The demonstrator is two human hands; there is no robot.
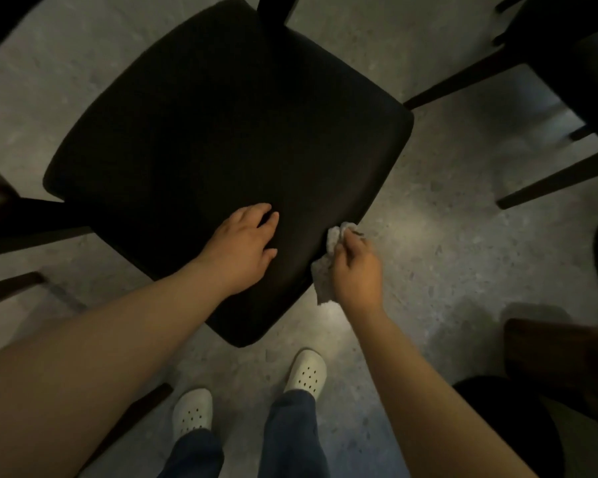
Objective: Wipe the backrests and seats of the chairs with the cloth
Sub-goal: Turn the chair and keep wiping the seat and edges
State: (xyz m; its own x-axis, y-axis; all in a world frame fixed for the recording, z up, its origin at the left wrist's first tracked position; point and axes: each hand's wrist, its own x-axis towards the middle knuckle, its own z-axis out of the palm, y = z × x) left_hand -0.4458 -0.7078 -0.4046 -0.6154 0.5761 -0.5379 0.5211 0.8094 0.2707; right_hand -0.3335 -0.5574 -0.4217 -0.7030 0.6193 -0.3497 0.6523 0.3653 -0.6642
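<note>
Seat (221, 132), seen from above. Our left hand (242, 243) rests flat and empty on its near part; our right hand (356, 267) pinches the cloth (321, 270) at its near edge. The cloth looks soft and light; we judge a bunched grip best.

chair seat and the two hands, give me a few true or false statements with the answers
1. The right hand has the cloth in its grip. True.
2. The left hand holds the cloth. False: it lies open on the seat, holding nothing.
3. The cloth is at the seat's right edge. True.
4. The cloth is spread flat across the middle of the seat. False: it is bunched in the hand at the edge.
5. The person wears white shoes. True.
</note>
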